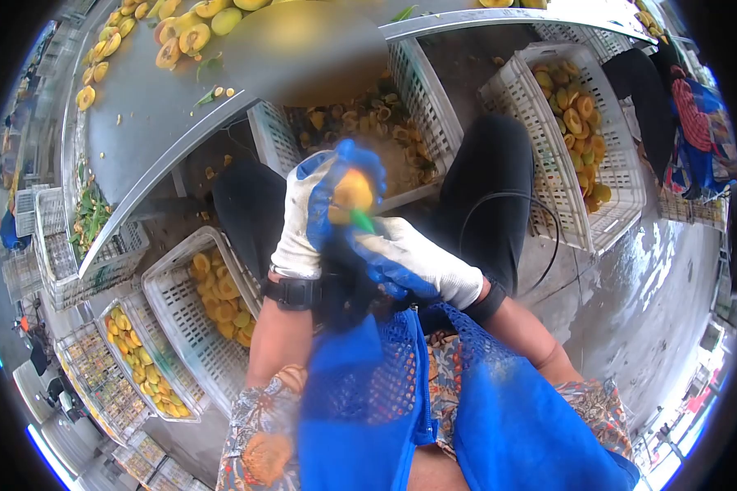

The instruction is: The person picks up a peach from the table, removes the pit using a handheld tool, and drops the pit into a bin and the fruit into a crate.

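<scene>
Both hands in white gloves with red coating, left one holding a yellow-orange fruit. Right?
Not red: the head view shows blue coating. Both the left hand and right hand wear white gloves, and the left holds the yellow-orange fruit.

The left hand holds a yellow fruit, the right hand a green tool.

Curved black cable, wet floor, green leaves on metal table, another person at right
</scene>
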